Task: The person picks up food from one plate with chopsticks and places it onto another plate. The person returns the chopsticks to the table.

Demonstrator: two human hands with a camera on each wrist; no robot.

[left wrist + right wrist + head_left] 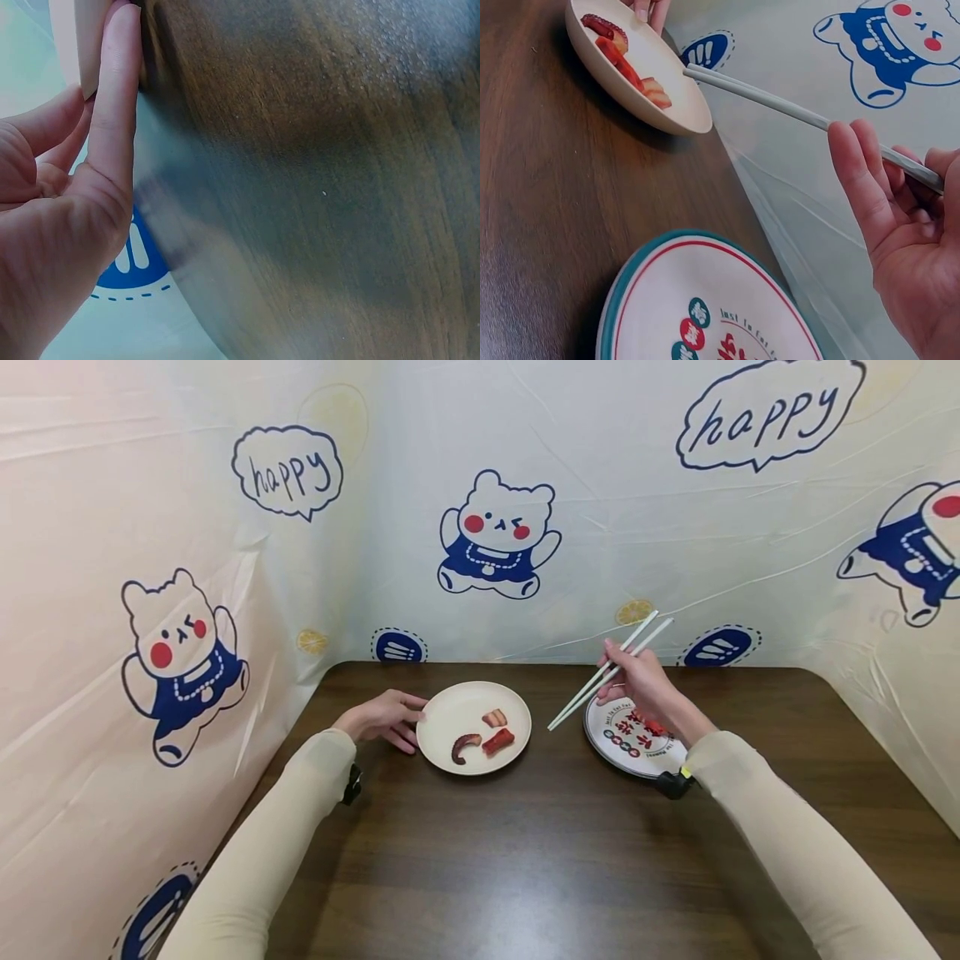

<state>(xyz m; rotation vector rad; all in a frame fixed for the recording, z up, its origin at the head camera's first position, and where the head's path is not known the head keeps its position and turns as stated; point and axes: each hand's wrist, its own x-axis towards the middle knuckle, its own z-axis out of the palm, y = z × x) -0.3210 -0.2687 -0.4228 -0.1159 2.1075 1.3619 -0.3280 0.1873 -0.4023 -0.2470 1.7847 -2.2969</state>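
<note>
A cream plate (450, 710) lies on the dark wooden table (525, 852) and carries a curled octopus piece (464, 747), a red strip (498, 742) and a pink piece (494, 718). My left hand (386, 718) rests at the plate's left rim; in the left wrist view its thumb (116, 97) lies straight against the rim (75, 37). Above a printed plate (626, 750), my right hand (643, 687) grips a pair of white chopsticks (611, 670). Their tips hover just right of the cream plate (641, 101) and hold nothing. The chopsticks (780, 105) sit close together.
A plastic sheet printed with bears and "happy" bubbles (498, 535) walls in the table at the back and on both sides. The near half of the table is bare wood. The printed plate (705, 300) has a green and red rim.
</note>
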